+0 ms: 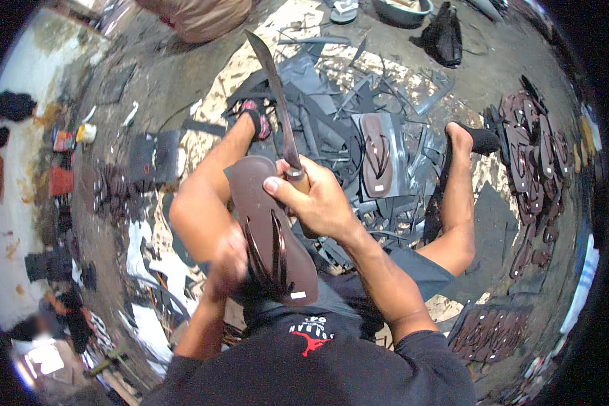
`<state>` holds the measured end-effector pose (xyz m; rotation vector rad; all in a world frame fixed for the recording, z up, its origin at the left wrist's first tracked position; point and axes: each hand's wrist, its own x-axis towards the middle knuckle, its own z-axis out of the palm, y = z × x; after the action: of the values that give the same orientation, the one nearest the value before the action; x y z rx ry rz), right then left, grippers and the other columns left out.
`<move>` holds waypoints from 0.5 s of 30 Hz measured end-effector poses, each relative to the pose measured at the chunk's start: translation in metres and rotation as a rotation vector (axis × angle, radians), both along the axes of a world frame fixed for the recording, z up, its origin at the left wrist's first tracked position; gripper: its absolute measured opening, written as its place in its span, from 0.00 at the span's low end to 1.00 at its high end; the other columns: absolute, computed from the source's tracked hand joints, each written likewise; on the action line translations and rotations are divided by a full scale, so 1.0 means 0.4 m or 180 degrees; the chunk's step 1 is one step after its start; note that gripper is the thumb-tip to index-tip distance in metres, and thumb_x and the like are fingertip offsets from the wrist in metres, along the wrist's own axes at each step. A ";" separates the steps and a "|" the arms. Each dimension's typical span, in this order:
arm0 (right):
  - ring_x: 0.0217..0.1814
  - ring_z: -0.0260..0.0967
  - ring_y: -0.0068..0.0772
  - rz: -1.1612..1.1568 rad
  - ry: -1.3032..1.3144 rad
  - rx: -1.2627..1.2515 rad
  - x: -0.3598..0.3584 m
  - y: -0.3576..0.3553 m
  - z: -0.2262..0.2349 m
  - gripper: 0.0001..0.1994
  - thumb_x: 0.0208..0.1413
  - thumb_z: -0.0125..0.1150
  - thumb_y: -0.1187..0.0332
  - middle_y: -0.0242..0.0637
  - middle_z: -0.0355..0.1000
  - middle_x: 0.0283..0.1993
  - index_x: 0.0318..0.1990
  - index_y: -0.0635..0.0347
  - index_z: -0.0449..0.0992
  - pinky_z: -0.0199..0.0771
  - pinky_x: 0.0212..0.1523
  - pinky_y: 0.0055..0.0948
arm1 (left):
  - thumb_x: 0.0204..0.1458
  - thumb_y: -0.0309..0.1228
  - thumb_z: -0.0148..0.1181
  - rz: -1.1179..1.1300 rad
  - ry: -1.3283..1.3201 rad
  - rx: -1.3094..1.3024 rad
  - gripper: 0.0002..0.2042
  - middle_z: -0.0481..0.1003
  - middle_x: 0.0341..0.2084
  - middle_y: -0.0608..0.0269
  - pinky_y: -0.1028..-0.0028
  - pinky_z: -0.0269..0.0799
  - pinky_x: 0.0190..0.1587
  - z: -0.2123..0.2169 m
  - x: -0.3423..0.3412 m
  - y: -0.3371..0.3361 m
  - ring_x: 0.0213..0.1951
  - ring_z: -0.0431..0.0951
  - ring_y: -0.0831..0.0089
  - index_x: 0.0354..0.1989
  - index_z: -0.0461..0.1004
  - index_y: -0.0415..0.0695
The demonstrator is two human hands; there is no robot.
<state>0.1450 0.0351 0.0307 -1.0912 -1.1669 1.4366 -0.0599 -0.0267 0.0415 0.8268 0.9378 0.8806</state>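
Right hand (318, 199) up at center, forearm in from 5 o'clock, wrist angled toward 11; fingers curled round the handle of a knife (277, 95), curved blade pointing to 11. Left hand (231, 260) motion-blurred, forearm in from 7 o'clock; can't tell whether its fingers are spread or pinching. Containers: dark basin (422, 20) at 1 o'clock, pale stuff inside, type unclear; red container (61, 181) at 9, contents not readable. Brown sandal (257, 196) between the hands above the lap, long axis 11 to 5, white label at the 5 o'clock end. Right thumb lies on its upper face near the 1 o'clock edge; left hand just beside its 8 o'clock edge, contact unclear.
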 end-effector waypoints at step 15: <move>0.34 0.72 0.49 -0.0072 -0.2331 0.1099 0.042 -0.191 -0.122 0.23 0.46 0.65 0.79 0.43 0.69 0.35 0.53 0.54 0.73 0.75 0.34 0.42 | 0.62 0.54 0.58 -0.0173 0.0935 -0.0237 0.25 0.75 0.35 0.66 0.75 0.73 0.39 0.071 0.018 0.036 0.35 0.75 0.78 0.46 0.73 0.39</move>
<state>0.1617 -0.0413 -0.0180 -1.4125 -1.8200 0.7666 -0.0528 -0.0122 0.0699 0.9285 1.1913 0.6834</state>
